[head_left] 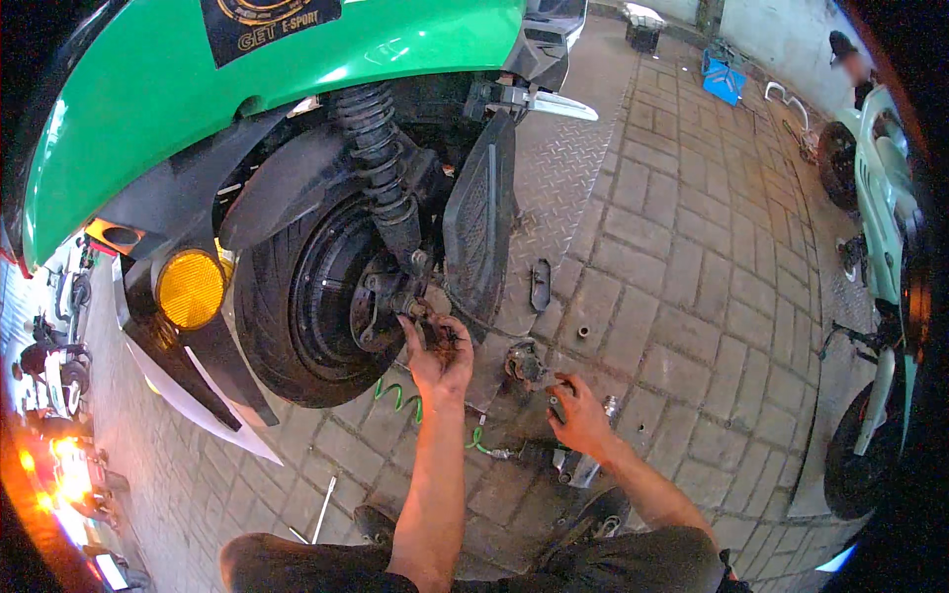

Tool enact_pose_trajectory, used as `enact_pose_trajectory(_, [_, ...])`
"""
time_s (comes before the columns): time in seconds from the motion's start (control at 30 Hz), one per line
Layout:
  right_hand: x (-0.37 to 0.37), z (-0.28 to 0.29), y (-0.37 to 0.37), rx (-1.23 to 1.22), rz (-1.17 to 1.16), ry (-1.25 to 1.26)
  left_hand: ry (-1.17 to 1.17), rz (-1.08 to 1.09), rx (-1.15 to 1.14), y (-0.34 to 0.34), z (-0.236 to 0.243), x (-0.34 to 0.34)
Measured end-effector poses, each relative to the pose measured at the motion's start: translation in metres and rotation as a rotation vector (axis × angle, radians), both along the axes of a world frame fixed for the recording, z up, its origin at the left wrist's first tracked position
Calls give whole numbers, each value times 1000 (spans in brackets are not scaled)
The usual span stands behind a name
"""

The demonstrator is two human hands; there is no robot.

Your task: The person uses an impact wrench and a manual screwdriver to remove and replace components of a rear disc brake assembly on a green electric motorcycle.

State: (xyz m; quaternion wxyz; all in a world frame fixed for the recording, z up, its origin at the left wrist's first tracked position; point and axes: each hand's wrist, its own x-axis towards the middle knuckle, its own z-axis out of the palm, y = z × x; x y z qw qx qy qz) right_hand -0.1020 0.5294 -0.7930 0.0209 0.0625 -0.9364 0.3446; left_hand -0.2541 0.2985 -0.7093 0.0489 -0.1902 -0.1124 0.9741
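My left hand (435, 361) is at the hub of the rear wheel (277, 306) on a green scooter (158, 119), fingers curled around a dark axle fitting (420, 307) below the coiled shock absorber (381, 168). My right hand (578, 420) is lower to the right, pinching a small metal part (554, 403). Just left of it a brake caliper (524, 364) hangs by a cable. A tool with a silver body (575, 466), joined to a green coiled hose (395, 395), lies beneath my right hand.
A metal socket (583, 331), dark oblong part (540, 285) and slim rod (324, 509) lie on the ground beside a metal plate (568, 178). Other scooters (870, 296) line both sides. A person (850, 69) is at the upper right, near a blue item (724, 79).
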Motion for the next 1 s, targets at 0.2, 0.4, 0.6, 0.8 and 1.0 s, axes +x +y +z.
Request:
enact_pose_trajectory(0.2, [11, -13, 2, 29, 58, -90, -1, -9, 30, -2, 1, -1])
enact_pose_trajectory(0.4, [15, -23, 1, 7, 7, -56, 26, -69, 37, -2, 2, 4])
enact_pose_trajectory(0.6, [10, -7, -9, -16, 41, -85, -53, 41, 5, -3, 0, 0])
enact_pose_trajectory(0.8, [-28, 73, -11, 2, 329, -47, -71, 41, -223, -1, 11, 8])
enact_pose_trajectory(1.0, [-122, 165, -88, 44, 311, 88, -244, 26, -661, -25, 5, 18])
